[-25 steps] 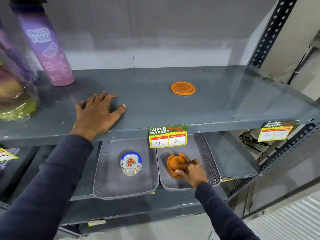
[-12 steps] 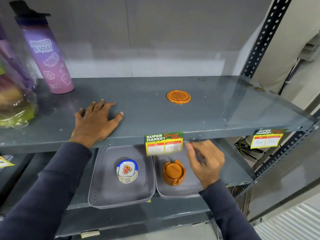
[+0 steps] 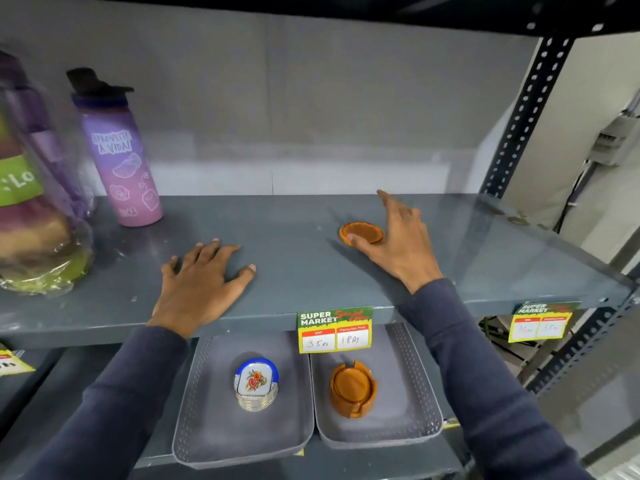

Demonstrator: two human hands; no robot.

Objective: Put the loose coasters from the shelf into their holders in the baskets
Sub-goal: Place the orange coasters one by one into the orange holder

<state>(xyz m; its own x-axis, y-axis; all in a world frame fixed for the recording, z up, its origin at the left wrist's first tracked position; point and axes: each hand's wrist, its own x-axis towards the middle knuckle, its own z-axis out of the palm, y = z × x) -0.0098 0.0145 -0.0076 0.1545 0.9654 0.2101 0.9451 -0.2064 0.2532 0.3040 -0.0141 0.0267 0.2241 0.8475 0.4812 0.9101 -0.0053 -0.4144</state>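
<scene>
One loose orange coaster (image 3: 363,231) lies flat on the grey shelf (image 3: 294,244). My right hand (image 3: 398,244) is at the coaster, thumb touching its front edge, the other fingers spread above and behind it. Palm down on the shelf to the left lies my left hand (image 3: 204,282), holding nothing. On the shelf below, the right grey basket (image 3: 412,420) holds an orange holder (image 3: 352,389) filled with orange coasters. The left grey basket (image 3: 207,434) holds a silver holder (image 3: 257,384) stacked with blue-rimmed floral coasters.
A purple water bottle (image 3: 121,157) stands at the shelf's back left, beside plastic-wrapped goods (image 3: 31,209). Price tags (image 3: 334,329) hang on the shelf's front edge. A perforated upright (image 3: 519,109) bounds the right side.
My right hand rose from the orange holder in the lower basket to the upper shelf and reached the loose orange coaster. My left hand stayed flat on the shelf.
</scene>
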